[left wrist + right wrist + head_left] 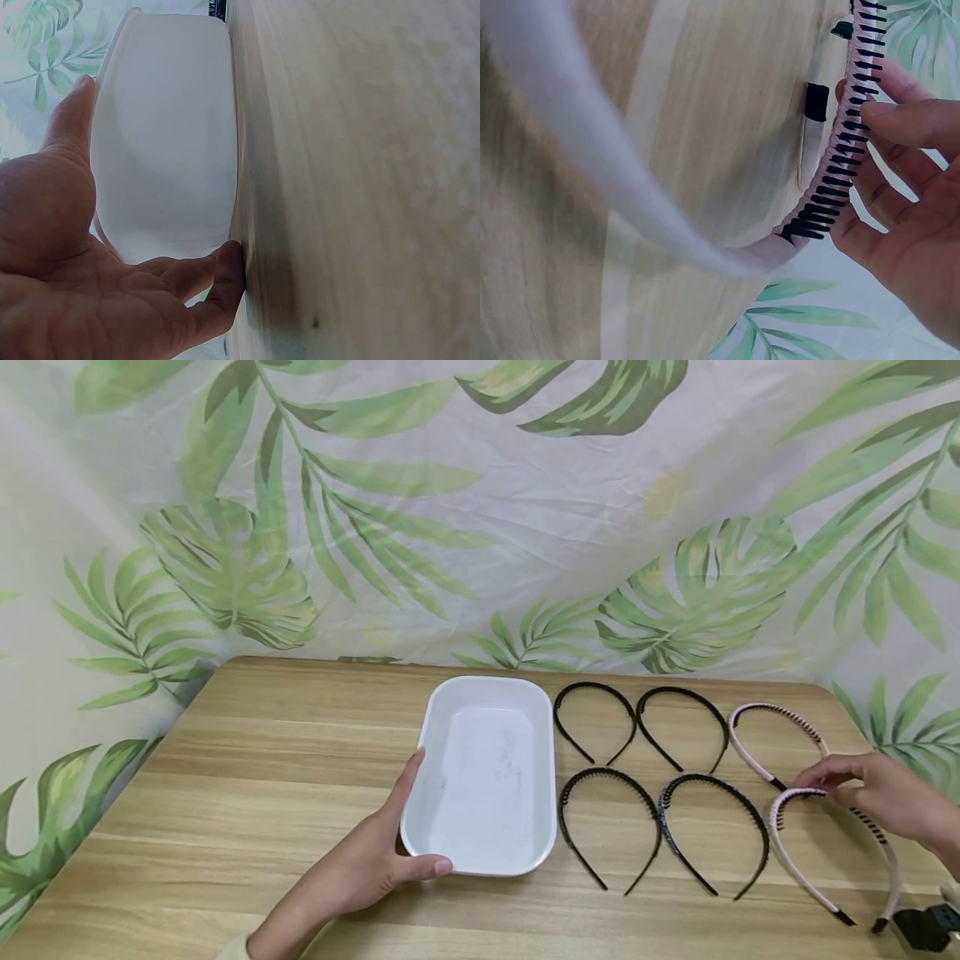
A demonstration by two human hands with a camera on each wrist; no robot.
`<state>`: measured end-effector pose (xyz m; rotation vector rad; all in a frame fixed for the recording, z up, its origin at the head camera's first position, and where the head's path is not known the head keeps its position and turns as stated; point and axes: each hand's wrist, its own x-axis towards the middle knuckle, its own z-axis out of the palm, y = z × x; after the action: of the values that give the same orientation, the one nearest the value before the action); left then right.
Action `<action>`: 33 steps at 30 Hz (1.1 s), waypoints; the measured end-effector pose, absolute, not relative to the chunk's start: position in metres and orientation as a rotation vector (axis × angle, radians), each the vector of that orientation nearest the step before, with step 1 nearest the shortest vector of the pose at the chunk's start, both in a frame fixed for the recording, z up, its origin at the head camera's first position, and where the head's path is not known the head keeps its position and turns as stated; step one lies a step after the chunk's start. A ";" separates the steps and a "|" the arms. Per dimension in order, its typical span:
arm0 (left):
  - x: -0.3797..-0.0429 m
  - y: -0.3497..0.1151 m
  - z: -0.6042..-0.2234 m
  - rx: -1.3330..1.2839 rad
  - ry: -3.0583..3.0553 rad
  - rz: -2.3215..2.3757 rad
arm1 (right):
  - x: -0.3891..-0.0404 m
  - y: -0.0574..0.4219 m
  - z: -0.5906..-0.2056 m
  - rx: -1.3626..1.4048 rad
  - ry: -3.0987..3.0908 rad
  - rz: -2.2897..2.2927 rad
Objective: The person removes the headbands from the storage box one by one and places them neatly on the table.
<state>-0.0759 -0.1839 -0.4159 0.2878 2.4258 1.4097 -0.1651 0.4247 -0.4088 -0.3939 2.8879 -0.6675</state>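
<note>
At the near left corner of a white plastic tray [491, 785], my left hand [375, 856] grips the side, thumb along the near rim and fingers against the left wall. In the left wrist view, the fingertips [231, 259] reach down to the tabletop beside the tray. My right hand [877, 789] pinches the top of a pale pink headband [791, 860], the nearer of two pink ones. Black comb teeth line that headband's inner side in the right wrist view, with the thumb [900, 120] pressing on it. The second pink headband [742, 747] lies just behind it.
Between the tray and the pink headbands lie black headbands in two rows: a back-left one [596, 685], a back-right one [682, 691], a front-left one [570, 827] and a glittery front-right one [671, 835]. A leaf-print cloth [420, 568] hangs behind the wooden table [247, 760].
</note>
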 end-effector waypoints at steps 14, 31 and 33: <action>-0.077 -0.184 -0.417 0.295 2.406 1.436 | -0.163 0.425 -0.416 -0.463 2.879 -0.785; -0.076 -0.184 -0.417 0.288 2.419 1.424 | -0.164 0.427 -0.425 -0.526 2.891 -0.830; -0.076 -0.184 -0.417 0.288 2.420 1.421 | -0.163 0.427 -0.427 -0.543 2.898 -0.836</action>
<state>-0.0762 -0.1835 -0.4167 0.2877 2.4199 1.4212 -0.1631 0.4267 -0.4269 -0.5431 2.8984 -0.8357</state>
